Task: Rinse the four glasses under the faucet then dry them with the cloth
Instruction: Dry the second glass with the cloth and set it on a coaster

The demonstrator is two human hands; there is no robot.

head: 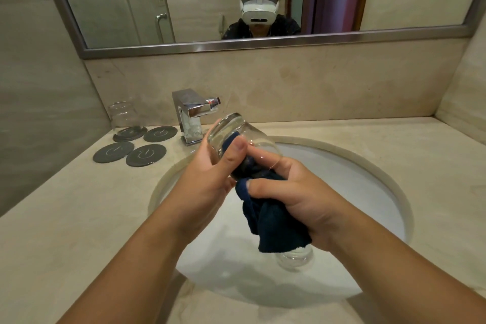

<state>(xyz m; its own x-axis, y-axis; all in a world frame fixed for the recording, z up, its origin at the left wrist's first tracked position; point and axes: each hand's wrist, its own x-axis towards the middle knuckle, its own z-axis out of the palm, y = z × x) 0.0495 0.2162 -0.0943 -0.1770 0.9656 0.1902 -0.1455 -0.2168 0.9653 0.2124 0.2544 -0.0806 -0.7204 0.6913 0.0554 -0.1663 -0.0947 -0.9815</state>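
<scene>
Over the white sink basin (363,192) my left hand (210,173) grips a clear glass (231,131), tilted with its base toward the faucet (193,113). My right hand (294,189) holds a dark blue cloth (273,223) whose end is stuffed into the glass's mouth; my right fingers also touch the rim. A second glass (295,258) lies in the basin below the cloth, partly hidden by it. A third glass (123,116) stands upside down on the far left coaster. No water runs from the faucet.
Several dark round coasters (146,155) lie on the beige counter (65,213) left of the faucet; one of them holds a glass. A mirror (263,0) hangs on the wall behind. Walls close in at the left and right of the counter.
</scene>
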